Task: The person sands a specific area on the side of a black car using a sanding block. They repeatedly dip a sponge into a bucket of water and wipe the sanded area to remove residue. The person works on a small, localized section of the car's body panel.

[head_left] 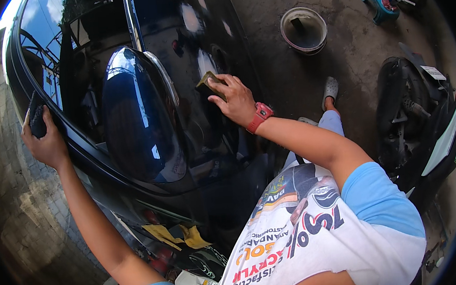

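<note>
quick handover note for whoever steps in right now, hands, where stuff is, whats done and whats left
Left hand: gripping the window frame edge of the dark car door, a dark pad under the fingers.
Right hand: pressing an olive sponge flat against the door panel, just right of the side mirror.
Nearby: round bucket on the concrete floor, yellow cloths down below the door.
Done: cannot tell how much of the panel has been rubbed; it looks glossy.
Left: likely the rest of the door.

grey bucket [303, 30], parked motorbike [424, 121], yellow cloths [176, 235]
</note>
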`<state>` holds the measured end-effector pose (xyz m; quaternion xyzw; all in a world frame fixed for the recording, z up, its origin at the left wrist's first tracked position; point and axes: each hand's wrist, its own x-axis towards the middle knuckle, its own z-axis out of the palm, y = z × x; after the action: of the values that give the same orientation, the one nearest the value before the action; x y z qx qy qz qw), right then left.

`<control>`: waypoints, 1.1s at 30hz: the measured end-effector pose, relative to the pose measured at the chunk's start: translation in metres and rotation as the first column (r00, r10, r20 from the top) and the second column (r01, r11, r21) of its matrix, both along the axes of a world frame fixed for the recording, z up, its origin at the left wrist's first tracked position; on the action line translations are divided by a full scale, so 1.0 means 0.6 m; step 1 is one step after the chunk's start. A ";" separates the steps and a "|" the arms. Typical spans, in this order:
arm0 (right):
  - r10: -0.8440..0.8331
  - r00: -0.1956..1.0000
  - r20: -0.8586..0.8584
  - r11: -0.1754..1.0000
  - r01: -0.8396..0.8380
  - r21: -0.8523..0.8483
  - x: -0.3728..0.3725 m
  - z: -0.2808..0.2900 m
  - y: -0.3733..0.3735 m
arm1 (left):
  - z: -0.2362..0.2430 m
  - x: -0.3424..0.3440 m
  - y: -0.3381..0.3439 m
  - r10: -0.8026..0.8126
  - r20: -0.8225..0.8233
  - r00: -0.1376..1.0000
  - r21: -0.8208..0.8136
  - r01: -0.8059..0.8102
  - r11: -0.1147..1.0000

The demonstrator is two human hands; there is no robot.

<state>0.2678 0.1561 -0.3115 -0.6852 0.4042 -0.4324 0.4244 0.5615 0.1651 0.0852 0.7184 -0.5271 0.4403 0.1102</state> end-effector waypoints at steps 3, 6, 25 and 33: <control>-0.006 1.000 0.009 1.000 0.006 0.011 0.001 -0.014 -0.015 | 0.008 0.017 -0.001 -0.009 0.048 0.999 0.009 0.009 1.000; -0.120 0.993 0.021 0.981 0.115 0.158 0.033 -0.033 -0.111 | 0.000 -0.004 -0.020 0.020 0.032 0.999 0.001 -0.020 1.000; -0.033 0.995 0.089 0.983 0.016 0.183 -0.019 -0.056 0.023 | 0.003 0.007 0.000 -0.030 -0.014 0.999 -0.001 0.030 1.000; -0.128 0.989 0.078 0.955 0.101 0.279 0.028 -0.076 -0.083 | 0.010 -0.008 -0.016 0.026 0.082 0.996 0.024 -0.028 0.999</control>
<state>0.2848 0.1065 -0.3573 -0.5740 0.4787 -0.4282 0.5080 0.5569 0.1553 0.0910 0.7082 -0.5270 0.4641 0.0736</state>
